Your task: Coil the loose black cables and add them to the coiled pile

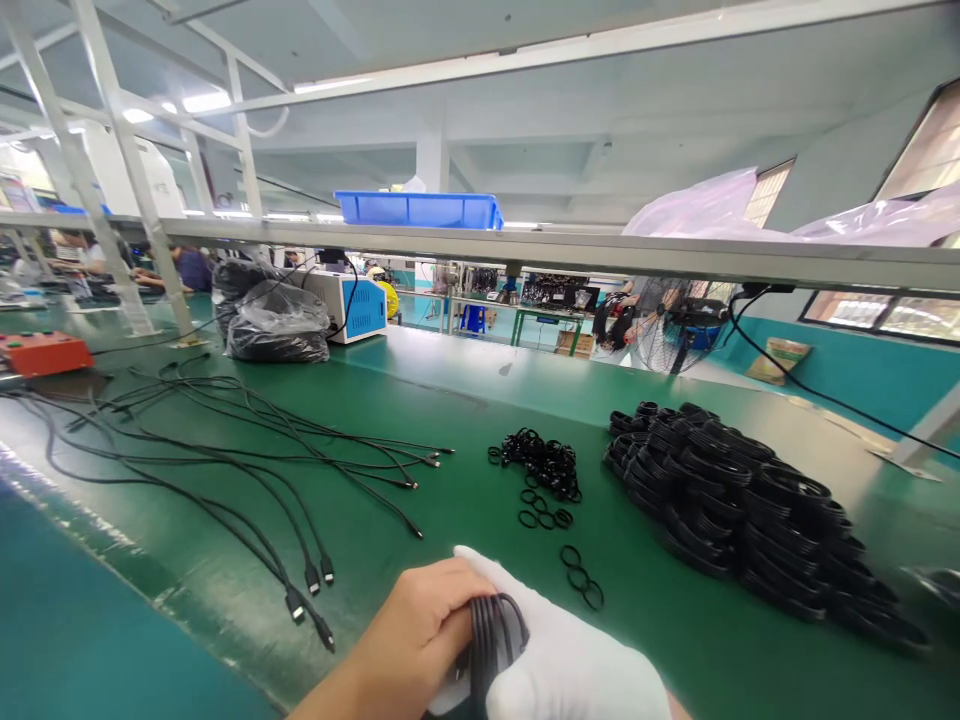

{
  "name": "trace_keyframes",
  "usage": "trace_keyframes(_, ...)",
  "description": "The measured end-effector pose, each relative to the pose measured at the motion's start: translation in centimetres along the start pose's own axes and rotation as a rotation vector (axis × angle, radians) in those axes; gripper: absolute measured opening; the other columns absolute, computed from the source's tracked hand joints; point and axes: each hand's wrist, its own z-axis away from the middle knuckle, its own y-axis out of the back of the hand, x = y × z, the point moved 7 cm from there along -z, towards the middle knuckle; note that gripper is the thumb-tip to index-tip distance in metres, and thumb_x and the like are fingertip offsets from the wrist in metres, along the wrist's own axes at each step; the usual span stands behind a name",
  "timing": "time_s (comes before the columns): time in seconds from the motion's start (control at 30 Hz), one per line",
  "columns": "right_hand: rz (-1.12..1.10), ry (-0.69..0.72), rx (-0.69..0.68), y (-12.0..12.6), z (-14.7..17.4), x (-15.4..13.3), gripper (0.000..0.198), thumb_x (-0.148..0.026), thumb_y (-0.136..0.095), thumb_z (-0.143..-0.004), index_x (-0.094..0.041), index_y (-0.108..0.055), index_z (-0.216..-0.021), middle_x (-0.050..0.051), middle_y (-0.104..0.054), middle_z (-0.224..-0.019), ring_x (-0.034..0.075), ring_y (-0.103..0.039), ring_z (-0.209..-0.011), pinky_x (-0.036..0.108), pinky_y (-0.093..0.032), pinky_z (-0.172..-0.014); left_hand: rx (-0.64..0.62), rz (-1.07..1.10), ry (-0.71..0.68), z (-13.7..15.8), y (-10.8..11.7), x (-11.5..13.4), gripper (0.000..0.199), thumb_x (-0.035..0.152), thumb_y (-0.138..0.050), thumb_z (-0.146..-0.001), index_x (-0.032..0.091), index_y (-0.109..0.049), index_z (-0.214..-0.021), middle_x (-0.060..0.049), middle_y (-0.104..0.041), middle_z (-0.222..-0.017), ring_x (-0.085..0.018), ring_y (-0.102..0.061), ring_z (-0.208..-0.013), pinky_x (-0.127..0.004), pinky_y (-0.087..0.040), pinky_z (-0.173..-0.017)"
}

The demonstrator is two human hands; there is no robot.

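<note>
A black cable wound into a coil [487, 645] is held low in front of me, between both hands. My bare left hand [420, 630] grips the coil from the left, its thumb and fingers closed on the loops. From the right, my right hand [566, 645], in a white glove, wraps round the same coil. The coil's lower part is hidden by the hands and the frame edge. Just beyond the glove lie a few loose black rings [577, 577], and behind them a small heap of similar rings [538, 460].
Straight black cables [225, 470] with connectors stretch over the green table [450, 390] at left. Many coiled cables [735, 500] are piled at right. Farther back are plastic-bagged goods [277, 320], a blue-and-white machine [360, 308] and an overhead shelf [562, 243] with a blue tray [420, 210].
</note>
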Motion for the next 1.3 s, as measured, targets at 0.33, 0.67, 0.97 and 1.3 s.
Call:
trace_keyframes(0.33,-0.171,-0.038,0.040,-1.2,-0.5,-2.0,0.039,-0.009,-0.069,-0.051,-0.014,-0.055,-0.086,-0.001,-0.061,-0.062,0.013,-0.060,-0.056,0.027,-0.050,-0.055,0.061,-0.081,0.220,0.2,0.4,-1.2,0.021,0.013,-0.043,-0.080,0.019,-0.063,-0.084,0.000,-0.059,-0.081,-0.014,-0.055,-0.073,-0.023,-0.041,-0.066)
trace_keyframes(0.67,-0.215,-0.072,0.042,-1.2,-0.5,-0.6,0.021,-0.016,-0.062,-0.058,-0.007,-0.063,-0.077,0.007,-0.065,-0.062,0.013,-0.061,-0.051,0.026,-0.052,-0.055,0.144,0.275,0.495,-0.2,-0.4,-3.4,0.017,0.027,-0.058,-0.068,0.019,-0.048,-0.077,0.010,-0.045,-0.054,-0.009,-0.044,-0.044,-0.020,-0.032,-0.043)
trace_keyframes(0.97,-0.241,-0.086,0.038,-1.4,-0.9,-0.3,0.017,-0.013,-0.060,-0.051,-0.011,-0.060,-0.068,-0.002,-0.054,-0.047,0.010,-0.054,-0.040,0.018,-0.047,-0.039,0.143,-0.213,0.459,-0.3,0.5,-2.7,0.009,0.015,-0.054,-0.068,0.021,-0.052,-0.074,0.007,-0.050,-0.059,-0.011,-0.043,-0.052,-0.021,-0.028,-0.049)
trace_keyframes(1.3,-0.230,-0.103,0.019,-1.8,-1.0,-0.1,0.012,-0.010,-0.064,-0.046,-0.009,-0.057,-0.055,0.001,-0.056,-0.050,0.009,-0.055,-0.041,0.016,-0.048,-0.039,0.327,-0.093,0.308,0.8,0.6,-2.1,0.016,0.007,-0.049,-0.069,0.020,-0.059,-0.071,0.002,-0.058,-0.070,-0.013,-0.051,-0.062,-0.022,-0.039,-0.057)
